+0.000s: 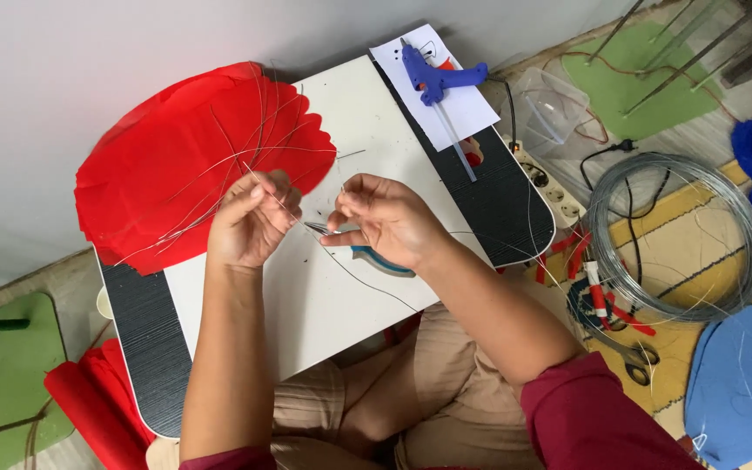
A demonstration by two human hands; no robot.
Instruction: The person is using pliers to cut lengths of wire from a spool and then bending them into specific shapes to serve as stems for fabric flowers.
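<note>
- Left hand fingers curled, pinching a thin wire that runs up-left over the red paper.
- Right hand fingers bunched narrow around small pliers; blue handle sticks out under the palm. Plier tip points toward the left hand, just beside it.
- Both hands over the middle of the white table, close together, not touching.
- Red paper: big scalloped sheet on the table's far-left corner, overhanging it; several loose wires fan across it.
- More thin wire trails from the right hand across the table toward the near edge.
- Blue glue gun lies on a white paper sheet at the table's far-right corner, glue stick pointing toward the person.
- Power strip just off the table's right edge, black cable plugged in.
- Clear plastic tub behind the strip.
- Wire coil on the floor at right, well apart from the hands; red-handled tools and scissors at its near side.
- Blue petal sheet bottom right; green sheets top right and bottom left; red roll by the table's near-left corner.
- Nothing sits between hands and wire; labels too small to tell.
</note>
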